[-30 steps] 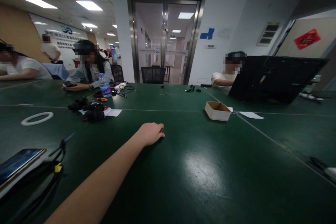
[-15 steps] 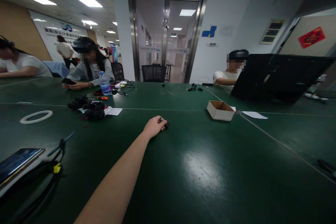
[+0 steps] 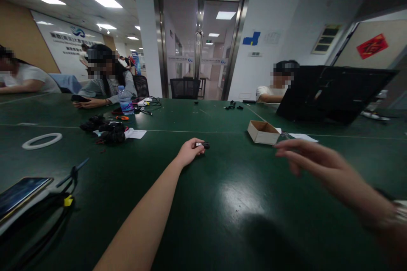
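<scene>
My left hand (image 3: 188, 152) reaches out over the green table, its thumb and fingers closed on a small black object with a shiny silver part (image 3: 206, 145). The black end sticks out to the right; the object looks like a USB stick, though it is too small to be sure. My right hand (image 3: 313, 159) hangs above the table at the right, somewhat blurred. Its fingers stretch out to the left with nothing visible in them. Just beyond its fingertips stands an open cardboard box (image 3: 263, 137).
Black gear (image 3: 110, 131) and a water bottle (image 3: 126, 101) lie and stand at the left. Nearer are a white ring (image 3: 42, 141), a phone (image 3: 23, 194) and black cables (image 3: 68, 216). A large black panel (image 3: 333, 95) stands at the right. Other people sit across the table.
My right hand has come into view from the right. The small object in my left hand has turned and now points right, raised a little, with its silver part showing.
</scene>
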The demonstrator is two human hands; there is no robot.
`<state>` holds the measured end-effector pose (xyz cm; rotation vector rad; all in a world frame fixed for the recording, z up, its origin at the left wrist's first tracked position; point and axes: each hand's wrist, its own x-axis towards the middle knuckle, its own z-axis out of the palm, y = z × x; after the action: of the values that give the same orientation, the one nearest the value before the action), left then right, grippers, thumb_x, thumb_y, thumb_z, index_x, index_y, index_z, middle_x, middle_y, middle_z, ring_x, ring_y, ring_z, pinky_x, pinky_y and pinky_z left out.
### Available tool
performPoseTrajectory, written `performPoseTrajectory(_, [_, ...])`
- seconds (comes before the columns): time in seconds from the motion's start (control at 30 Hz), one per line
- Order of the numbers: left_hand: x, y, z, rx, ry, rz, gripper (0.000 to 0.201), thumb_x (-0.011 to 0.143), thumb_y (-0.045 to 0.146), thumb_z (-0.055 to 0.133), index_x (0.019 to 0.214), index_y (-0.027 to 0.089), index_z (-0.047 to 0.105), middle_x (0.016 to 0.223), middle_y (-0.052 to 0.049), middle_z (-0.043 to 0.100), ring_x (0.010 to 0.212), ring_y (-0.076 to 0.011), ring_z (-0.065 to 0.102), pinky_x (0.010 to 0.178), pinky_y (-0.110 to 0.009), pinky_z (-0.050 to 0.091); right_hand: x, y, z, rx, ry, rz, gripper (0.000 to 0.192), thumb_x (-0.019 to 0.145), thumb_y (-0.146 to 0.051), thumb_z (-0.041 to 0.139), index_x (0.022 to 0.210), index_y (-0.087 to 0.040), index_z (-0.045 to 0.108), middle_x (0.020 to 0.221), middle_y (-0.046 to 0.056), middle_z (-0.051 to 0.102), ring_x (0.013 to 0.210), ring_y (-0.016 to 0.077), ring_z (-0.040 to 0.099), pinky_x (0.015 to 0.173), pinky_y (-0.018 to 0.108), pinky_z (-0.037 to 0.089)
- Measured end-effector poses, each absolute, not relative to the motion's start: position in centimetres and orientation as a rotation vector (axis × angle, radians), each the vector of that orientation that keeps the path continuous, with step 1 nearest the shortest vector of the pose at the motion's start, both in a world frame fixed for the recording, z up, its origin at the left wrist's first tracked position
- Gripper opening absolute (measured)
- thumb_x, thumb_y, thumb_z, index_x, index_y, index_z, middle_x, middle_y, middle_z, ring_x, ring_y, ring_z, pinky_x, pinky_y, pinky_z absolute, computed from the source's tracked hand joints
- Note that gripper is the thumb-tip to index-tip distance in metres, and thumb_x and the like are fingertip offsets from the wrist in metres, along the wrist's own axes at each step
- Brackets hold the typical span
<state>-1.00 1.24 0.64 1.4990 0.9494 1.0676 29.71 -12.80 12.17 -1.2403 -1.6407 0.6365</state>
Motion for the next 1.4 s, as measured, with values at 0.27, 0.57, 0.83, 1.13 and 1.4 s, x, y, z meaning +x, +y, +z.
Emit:
performPoseTrajectory(0.27, [-2.0,0.2,1.1,1.395,0.886,1.092,0.039,0.075,0.025,0.068,0.111,0.013,0.060,0.092,-0.009,0.068,0.081,-0.0163,0.064,0.068,-0.026,0.050,15.6,-0.6,2.4,-0.996,-1.187,1.626,0.033,0.079,-0.028,0.069,0.106,-0.017,0.053,0.079,0.004,0.061,0.058,0.0144,0.064,0.051,0.024,0.055])
performPoseTrajectory(0.57, [-1.7,0.6,0.9,1.390,0.954,1.058,0.040,0.078,0.037,0.065,0.109,0.012,0.061,0.086,-0.011,0.068,0.073,-0.0144,0.062,0.066,-0.025,0.048,15.7,0.6,0.8,-0.858,-1.128,1.485,0.028,0.073,-0.029,0.074,0.090,-0.018,0.055,0.065,-0.001,0.060,0.048,0.0083,0.056,0.040,0.014,0.042])
performPoseTrajectory(0.83, [-1.7,0.5,1.0,1.326,0.977,1.086,0.030,0.083,0.035,0.059,0.102,0.012,0.056,0.079,-0.007,0.066,0.066,-0.0118,0.062,0.061,-0.022,0.046,16.1,0.5,1.2,-0.843,-1.068,1.568,0.011,0.078,-0.012,0.062,0.088,-0.015,0.062,0.072,0.003,0.061,0.057,0.0113,0.062,0.052,0.018,0.052])
performPoseTrajectory(1.13, [-1.6,0.9,0.8,1.286,0.998,1.119,0.021,0.085,0.033,0.055,0.094,0.015,0.050,0.083,-0.006,0.064,0.064,-0.0110,0.062,0.057,-0.020,0.046,15.4,0.5,0.9,-0.804,-1.065,1.534,0.016,0.083,-0.012,0.060,0.098,-0.017,0.055,0.079,0.003,0.063,0.068,0.0147,0.067,0.066,0.026,0.057])
performPoseTrajectory(1.4, [-1.9,0.8,0.7,1.377,1.006,1.201,0.037,0.073,0.045,0.066,0.093,0.015,0.060,0.079,-0.002,0.057,0.064,-0.0091,0.054,0.058,-0.021,0.047,15.0,0.7,0.7,-0.825,-1.165,1.511,0.019,0.082,-0.020,0.066,0.093,-0.017,0.051,0.076,0.002,0.063,0.064,0.0132,0.066,0.057,0.020,0.055])
